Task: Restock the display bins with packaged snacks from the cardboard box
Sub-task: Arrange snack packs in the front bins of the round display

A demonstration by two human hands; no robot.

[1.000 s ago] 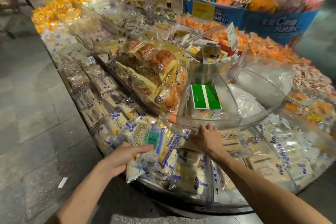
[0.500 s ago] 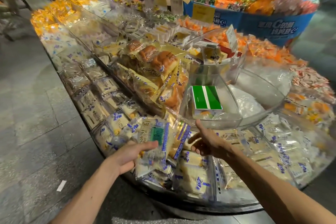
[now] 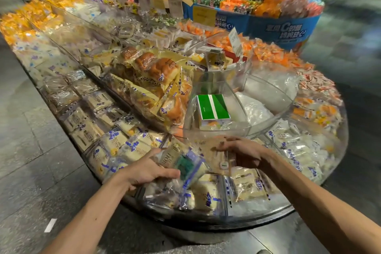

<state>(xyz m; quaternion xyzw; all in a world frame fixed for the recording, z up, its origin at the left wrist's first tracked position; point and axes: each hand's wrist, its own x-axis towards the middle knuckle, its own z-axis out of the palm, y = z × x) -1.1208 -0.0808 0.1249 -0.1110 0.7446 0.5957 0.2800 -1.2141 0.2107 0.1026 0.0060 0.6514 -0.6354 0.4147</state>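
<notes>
A grey stone-tiled floor (image 3: 31, 146) runs beside a long, curved shop counter of clear display bins (image 3: 268, 208). A blue tub (image 3: 284, 29) behind bears white characters and a large "C"; the packet print is too blurred to read. A clear bowl (image 3: 216, 131) holds a green-and-white box (image 3: 213, 107). Over the front bin, the left hand (image 3: 148, 169) grips a green-labelled snack packet (image 3: 185, 164). The right hand (image 3: 241, 150) rests with fingers spread on a brown packet (image 3: 214, 156) beside it.

Clear plastic snack packet with green label (image 3: 185, 166), just right of left hand (image 3: 147, 170): motion-smeared, print unreadable. Right hand (image 3: 242, 150): fingertips blurred, grip unclear. Both forearms cut by bottom edge. Yellow paper price cards (image 3: 204, 15) far beyond hands: text too small.
</notes>
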